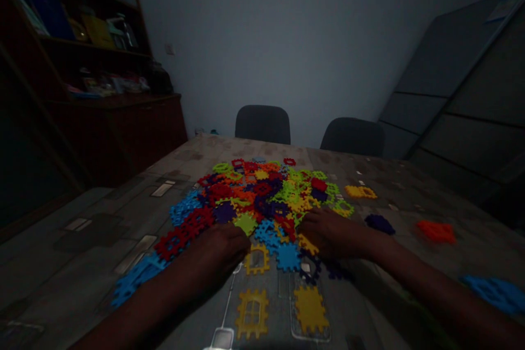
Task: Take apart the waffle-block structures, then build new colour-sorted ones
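Observation:
A pile of colourful interlocking plastic tiles (262,191) with notched edges lies mid-table. My left hand (227,243) is at the pile's near left side with its fingers curled closed. Its fingertips are beside a lime green tile (246,223) and a yellow window-frame tile (257,258); what they hold is hidden. At the near right side, my right hand (324,232) has its fingers bent down by a yellow tile (307,244); its grip is hidden too. Between the hands lies a light blue tile (288,257), with a dark purple frame tile (309,268) next to it.
Nearest me lie a yellow window tile (252,313) and a solid yellow tile (310,309). Joined red tiles (186,232) and blue tiles (137,278) run left. Orange tiles (436,231) and blue tiles (496,292) lie right. Two chairs (262,124) stand beyond the table.

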`<state>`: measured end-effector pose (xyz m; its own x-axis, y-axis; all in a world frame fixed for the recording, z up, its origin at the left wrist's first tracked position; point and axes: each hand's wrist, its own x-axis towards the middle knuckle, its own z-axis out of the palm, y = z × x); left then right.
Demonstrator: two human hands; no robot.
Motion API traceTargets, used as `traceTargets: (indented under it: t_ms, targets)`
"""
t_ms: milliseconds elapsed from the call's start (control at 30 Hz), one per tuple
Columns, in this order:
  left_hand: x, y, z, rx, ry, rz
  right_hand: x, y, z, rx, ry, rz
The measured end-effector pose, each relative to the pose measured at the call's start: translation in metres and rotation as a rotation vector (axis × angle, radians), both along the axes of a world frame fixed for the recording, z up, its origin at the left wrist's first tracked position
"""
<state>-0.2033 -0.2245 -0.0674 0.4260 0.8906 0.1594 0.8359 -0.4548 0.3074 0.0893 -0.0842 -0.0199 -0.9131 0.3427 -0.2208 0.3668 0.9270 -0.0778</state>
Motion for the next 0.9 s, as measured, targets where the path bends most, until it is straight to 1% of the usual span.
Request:
traceTargets:
  t_ms: [167,233,400,500,567,633,667,733,800,867,900]
  targets:
    - [-0.012,0.001,0.016,0.006,-0.024,0.062,-0.004,0.001,-0.003,0.084,-0.032,0.086]
    - [-0.015,0.001,0.019,-0.022,-0.007,0.08,-0.006,0.002,-0.006,0.099,-0.047,0.109]
    - [-0.013,0.0,0.015,-0.06,0.053,0.09,-0.01,0.006,-0.007,0.099,-0.09,0.113]
    - [-0.008,0.0,0.014,-0.06,0.08,0.092,-0.009,0.008,0.0,0.097,-0.073,0.086]
    - [-0.004,-0.001,0.016,-0.068,0.089,0.098,-0.005,0.006,0.007,0.113,-0.034,0.026]
    - [0.001,-0.004,0.019,-0.081,0.091,0.09,0.0,-0.005,0.016,0.11,0.041,-0.049]
    - [0.003,-0.006,0.021,-0.091,0.083,0.079,0.003,-0.014,0.02,0.084,0.088,-0.089]
    - [0.006,-0.009,0.025,-0.114,0.048,0.058,0.008,-0.038,0.024,-0.022,0.168,-0.167]
    - [0.007,-0.012,0.028,-0.131,-0.001,0.048,0.012,-0.065,0.02,-0.148,0.198,-0.224]
    - [0.006,-0.013,0.03,-0.135,-0.035,0.048,0.015,-0.09,0.009,-0.224,0.193,-0.259]
    - [0.006,-0.012,0.03,-0.134,-0.042,0.047,0.016,-0.099,0.002,-0.239,0.188,-0.273]
